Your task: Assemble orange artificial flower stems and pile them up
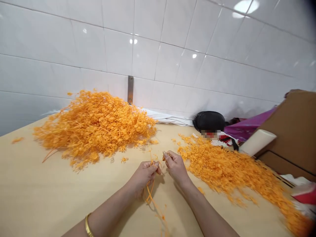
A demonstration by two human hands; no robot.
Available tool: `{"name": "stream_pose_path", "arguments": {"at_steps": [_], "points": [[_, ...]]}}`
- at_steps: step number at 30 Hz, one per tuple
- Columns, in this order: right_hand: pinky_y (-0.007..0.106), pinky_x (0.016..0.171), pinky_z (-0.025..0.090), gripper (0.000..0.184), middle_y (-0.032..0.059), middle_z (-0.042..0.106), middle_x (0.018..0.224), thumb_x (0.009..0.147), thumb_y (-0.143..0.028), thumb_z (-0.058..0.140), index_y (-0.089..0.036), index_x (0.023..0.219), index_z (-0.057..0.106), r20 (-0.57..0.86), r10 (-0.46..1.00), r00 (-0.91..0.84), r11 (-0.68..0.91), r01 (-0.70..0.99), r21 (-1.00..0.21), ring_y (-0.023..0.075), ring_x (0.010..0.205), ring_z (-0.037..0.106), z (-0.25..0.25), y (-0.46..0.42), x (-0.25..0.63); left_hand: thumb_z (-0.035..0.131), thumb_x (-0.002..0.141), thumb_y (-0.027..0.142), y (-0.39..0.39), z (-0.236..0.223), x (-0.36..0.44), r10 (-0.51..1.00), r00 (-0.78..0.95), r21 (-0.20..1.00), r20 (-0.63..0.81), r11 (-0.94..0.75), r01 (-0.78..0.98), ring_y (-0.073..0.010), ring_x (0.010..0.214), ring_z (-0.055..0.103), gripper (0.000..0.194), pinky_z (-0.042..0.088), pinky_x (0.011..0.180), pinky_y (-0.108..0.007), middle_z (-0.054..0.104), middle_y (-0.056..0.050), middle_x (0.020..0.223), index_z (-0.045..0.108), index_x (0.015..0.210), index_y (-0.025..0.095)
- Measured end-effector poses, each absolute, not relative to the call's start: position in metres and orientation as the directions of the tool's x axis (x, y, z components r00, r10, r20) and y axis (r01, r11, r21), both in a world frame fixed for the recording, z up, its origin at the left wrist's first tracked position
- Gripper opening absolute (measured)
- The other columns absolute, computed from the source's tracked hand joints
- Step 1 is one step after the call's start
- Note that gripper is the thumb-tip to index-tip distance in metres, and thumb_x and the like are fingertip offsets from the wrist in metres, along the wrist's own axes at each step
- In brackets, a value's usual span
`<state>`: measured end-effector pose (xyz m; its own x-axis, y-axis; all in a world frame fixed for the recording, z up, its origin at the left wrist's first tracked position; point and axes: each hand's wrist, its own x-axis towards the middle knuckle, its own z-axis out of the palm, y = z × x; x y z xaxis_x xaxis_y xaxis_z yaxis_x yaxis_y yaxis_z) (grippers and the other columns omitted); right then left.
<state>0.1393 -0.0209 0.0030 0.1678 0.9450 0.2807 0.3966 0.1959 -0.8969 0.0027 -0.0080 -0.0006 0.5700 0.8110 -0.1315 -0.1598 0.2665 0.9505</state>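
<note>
Near the middle of the table, my left hand [149, 172] is closed on an orange artificial flower stem [149, 194]. Its thin strands stick up above the fingers and hang down below the hand. Just to the right, apart from it, my right hand [175, 165] is pinched shut at the fingertips. A tiny orange piece [163, 158] shows between them, too small to tell exactly what it is. A big heap of orange artificial sprigs [103, 123] lies beyond on the left. Right of my right hand spreads a flatter pile of small orange pieces [227, 164].
The light wooden table [61, 197] meets a tiled wall [148, 59] with a metal bracket [130, 89]. At the back right are a black pouch [209, 121], purple plastic [249, 123], a white roll [259, 142] and a cardboard box [293, 128].
</note>
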Motion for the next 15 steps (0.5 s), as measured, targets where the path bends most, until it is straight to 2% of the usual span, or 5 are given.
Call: {"name": "stream_pose_path", "arguments": {"at_steps": [3,6,8,12,15], "points": [[0.021,0.046,0.022,0.032,-0.0057,0.033,0.047,0.084,-0.037,0.036,-0.018,0.058,0.041,0.466,0.851,0.242,0.196,0.677,-0.71,0.008,0.044,0.031,0.003,-0.023,0.132,0.049,0.073,0.046,-0.007,-0.001,0.006,0.805,0.581,0.95,-0.12,0.264,-0.169,-0.0028,0.033,0.012,0.035,0.009,0.036,-0.02,0.02,0.009,0.036,0.049,0.058,0.014],[0.022,0.049,0.024,0.031,-0.0036,0.039,0.05,0.086,-0.033,0.031,-0.018,0.062,0.043,0.572,0.791,0.218,0.144,0.842,-0.52,0.0101,0.048,0.036,0.006,-0.022,0.131,0.049,0.072,0.049,-0.01,-0.001,0.003,0.801,0.587,0.952,-0.121,0.26,-0.159,-0.0032,0.035,0.012,0.037,0.009,0.036,-0.019,0.019,0.009,0.037,0.048,0.06,0.015],[0.023,0.051,0.025,0.031,-0.0016,0.044,0.051,0.087,-0.031,0.028,-0.018,0.064,0.045,0.601,0.745,0.288,0.037,0.883,-0.468,0.0116,0.05,0.04,0.011,-0.019,0.141,0.05,0.07,0.053,-0.011,-0.003,-0.001,0.797,0.588,0.957,-0.138,0.26,-0.128,-0.0032,0.035,0.012,0.039,0.01,0.036,-0.018,0.018,0.01,0.037,0.047,0.059,0.015],[0.024,0.051,0.027,0.035,0.0021,0.051,0.055,0.088,-0.03,0.023,-0.017,0.07,0.05,0.559,0.581,0.591,-0.321,0.798,-0.51,0.0145,0.052,0.045,0.022,-0.018,0.183,0.055,0.059,0.061,-0.008,-0.008,-0.005,0.772,0.6,0.955,-0.209,0.294,-0.047,-0.0027,0.033,0.011,0.046,0.01,0.033,-0.018,0.018,0.01,0.035,0.049,0.056,0.016],[0.03,0.065,0.032,0.027,0.0085,0.057,0.078,0.085,-0.035,0.034,-0.018,0.077,0.054,0.568,0.653,0.501,-0.377,0.865,-0.331,0.0208,0.075,0.05,0.02,-0.02,0.201,0.058,0.051,0.064,-0.006,-0.012,-0.002,0.775,0.583,0.949,-0.244,0.316,-0.023,-0.003,0.032,0.013,0.048,0.012,0.032,-0.018,0.02,0.009,0.034,0.052,0.053,0.016]]}}
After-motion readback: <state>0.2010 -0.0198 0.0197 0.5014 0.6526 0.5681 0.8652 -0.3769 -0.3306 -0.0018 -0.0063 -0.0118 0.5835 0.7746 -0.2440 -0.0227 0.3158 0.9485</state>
